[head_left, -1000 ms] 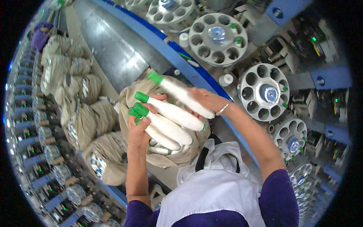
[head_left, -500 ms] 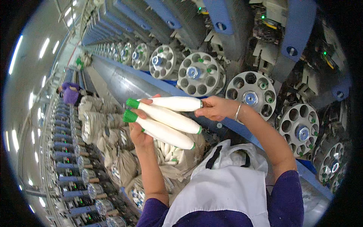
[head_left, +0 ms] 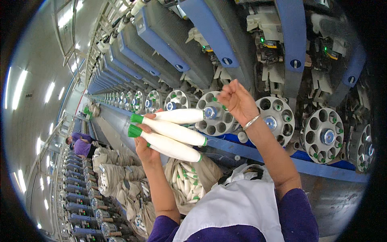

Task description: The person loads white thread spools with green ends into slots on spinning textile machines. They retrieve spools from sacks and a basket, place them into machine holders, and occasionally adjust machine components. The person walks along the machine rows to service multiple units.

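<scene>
My left hand [head_left: 147, 151] is wrapped round several yarn bobbins fanned side by side. The lowest white bobbin [head_left: 171, 147] and the middle white bobbin [head_left: 175, 131] have green ends; the upper white bobbin [head_left: 181, 116] points toward a round magazine. My right hand [head_left: 240, 103], with a bracelet at the wrist, is raised apart from them, in front of the round magazine [head_left: 217, 126] with its ring of holes. Its fingers are bent together; what they hold, if anything, is too small to make out. Fine loose thread trails by the bobbins' right ends.
More round magazines, one [head_left: 276, 105] holding green-tipped tubes, line the blue-grey winding machine [head_left: 225, 28]. An open sack [head_left: 209, 173] of bobbins stands below my hands, with other stuffed sacks [head_left: 115, 159] to the left. Two people in purple [head_left: 82, 147] are farther down the aisle.
My right hand has left the upper bobbin's end and risen toward the machine, its fingers now bent upward. My left hand still grips the bobbins. The view has shifted.
</scene>
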### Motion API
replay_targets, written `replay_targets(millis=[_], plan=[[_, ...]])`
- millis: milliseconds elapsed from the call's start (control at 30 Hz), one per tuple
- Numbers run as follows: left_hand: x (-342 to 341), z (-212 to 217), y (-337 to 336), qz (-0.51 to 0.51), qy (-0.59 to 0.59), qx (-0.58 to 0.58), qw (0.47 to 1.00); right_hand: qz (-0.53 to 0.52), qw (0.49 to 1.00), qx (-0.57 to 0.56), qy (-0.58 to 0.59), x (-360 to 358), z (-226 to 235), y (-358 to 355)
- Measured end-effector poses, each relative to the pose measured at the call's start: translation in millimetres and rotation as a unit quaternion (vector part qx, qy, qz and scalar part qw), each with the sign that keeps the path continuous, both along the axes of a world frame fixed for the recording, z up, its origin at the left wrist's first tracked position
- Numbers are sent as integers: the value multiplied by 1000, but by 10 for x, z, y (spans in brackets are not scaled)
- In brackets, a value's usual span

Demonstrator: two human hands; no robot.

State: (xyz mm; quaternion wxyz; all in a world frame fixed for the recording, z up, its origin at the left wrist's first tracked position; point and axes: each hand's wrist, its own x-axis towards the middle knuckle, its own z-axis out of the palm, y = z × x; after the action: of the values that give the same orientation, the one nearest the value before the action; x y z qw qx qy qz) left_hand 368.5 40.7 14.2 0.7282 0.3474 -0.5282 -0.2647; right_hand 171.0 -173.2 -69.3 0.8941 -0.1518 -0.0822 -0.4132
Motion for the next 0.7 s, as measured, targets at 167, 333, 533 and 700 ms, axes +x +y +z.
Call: replay_targets(millis=[167, 333, 533, 700], plan=[[425, 226, 160, -25, -14, -18, 999, -124, 948, -189, 226, 82, 223, 90], [791, 315, 285, -39, -24, -24, 999, -234, 741, -535, 331, 695, 286, 634], [1189, 436, 417, -111, -19, -25, 993, -289, 775, -457, 326, 1111, 287, 940], [1426, 471, 494, -140, -1, -26, 990, -315, 872, -261, 270, 1003, 192, 911]])
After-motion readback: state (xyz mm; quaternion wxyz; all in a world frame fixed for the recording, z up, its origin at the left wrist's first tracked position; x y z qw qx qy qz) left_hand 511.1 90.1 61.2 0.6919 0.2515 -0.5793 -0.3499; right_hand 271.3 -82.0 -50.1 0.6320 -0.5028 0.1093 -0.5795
